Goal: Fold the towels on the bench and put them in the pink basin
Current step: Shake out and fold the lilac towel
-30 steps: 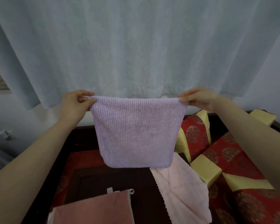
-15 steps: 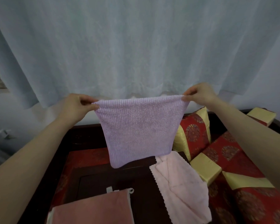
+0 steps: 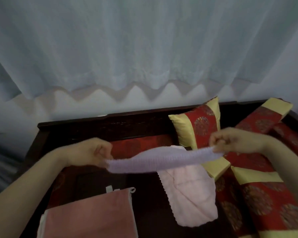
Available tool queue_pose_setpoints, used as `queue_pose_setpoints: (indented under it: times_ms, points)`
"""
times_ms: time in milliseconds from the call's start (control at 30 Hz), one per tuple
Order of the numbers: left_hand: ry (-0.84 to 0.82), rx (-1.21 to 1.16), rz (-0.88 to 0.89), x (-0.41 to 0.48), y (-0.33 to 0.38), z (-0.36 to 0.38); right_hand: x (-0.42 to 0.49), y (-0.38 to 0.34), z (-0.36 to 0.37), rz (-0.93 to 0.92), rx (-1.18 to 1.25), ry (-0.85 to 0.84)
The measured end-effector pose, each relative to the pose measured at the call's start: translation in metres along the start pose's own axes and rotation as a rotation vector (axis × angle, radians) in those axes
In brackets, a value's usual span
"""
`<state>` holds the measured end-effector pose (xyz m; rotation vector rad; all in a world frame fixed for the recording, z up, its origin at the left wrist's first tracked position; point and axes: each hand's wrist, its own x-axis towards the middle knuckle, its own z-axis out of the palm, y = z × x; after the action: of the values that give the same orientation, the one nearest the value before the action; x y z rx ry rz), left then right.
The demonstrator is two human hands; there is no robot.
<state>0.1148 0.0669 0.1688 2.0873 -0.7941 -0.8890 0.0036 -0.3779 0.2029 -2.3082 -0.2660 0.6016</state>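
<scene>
Both hands have dropped from in front of the curtain point(image 3: 144, 48) to just above the worktop point(image 3: 144, 194). The lilac towel point(image 3: 155, 160), which hung as a full square half a second ago, now shows only as a narrow band stretched nearly flat between them, blurred by motion.

The left hand point(image 3: 88, 152) sits at about 9 o'clock of the towel, its fingers point(image 3: 103, 152) closed on that end. The right hand point(image 3: 237, 140) is at about 3 o'clock and a little higher, its fingers point(image 3: 218, 143) pinched on the other end — so the band slopes up toward the right.

Below the band, toward 5 o'clock, the pale pink towel point(image 3: 187, 194) lies crumpled on the worktop where it lay before, its scalloped edge facing left. At 7 o'clock the rose towel point(image 3: 91, 215) lies flat at the near edge, unmoved, a small loop at its far right corner.

The view has tipped down: the dark back rail point(image 3: 101, 121) of the bench now shows in full, as does the red and yellow cushion point(image 3: 199, 124) leaning against it at 1 o'clock. More red cushions point(image 3: 265, 203) fill the right side — the basin is out of view.
</scene>
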Motion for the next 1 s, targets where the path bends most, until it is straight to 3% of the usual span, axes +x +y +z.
queue_pose_setpoints:
  times_ms: [100,167,267,367,467,567,800,900,1000]
  points:
    - [-0.218,0.1,-0.133,0.018,-0.038,0.051,-0.005,0.044,0.047,0.154,0.065,-0.262]
    - [-0.294,0.153,-0.164,0.03,-0.061,0.076,0.0,0.07,0.075,0.194,0.074,-0.301]
    - [-0.176,0.048,-0.192,0.052,-0.093,0.098,0.018,0.112,0.106,0.204,0.075,-0.051]
    - [0.198,-0.272,-0.28,0.08,-0.128,0.114,0.049,0.15,0.127,0.242,0.111,0.348]
    - [0.484,-0.476,-0.417,0.11,-0.151,0.133,0.081,0.166,0.145,0.297,0.201,0.545]
    - [0.564,-0.538,-0.519,0.138,-0.171,0.149,0.112,0.183,0.161,0.363,0.195,0.615]
    - [0.591,-0.324,-0.715,0.171,-0.2,0.165,0.143,0.203,0.17,0.521,0.212,0.709]
    - [0.544,-0.329,-0.802,0.174,-0.197,0.168,0.14,0.212,0.174,0.675,0.324,0.633]
    - [0.379,-0.437,-0.82,0.174,-0.189,0.164,0.129,0.22,0.181,0.783,0.374,0.482]
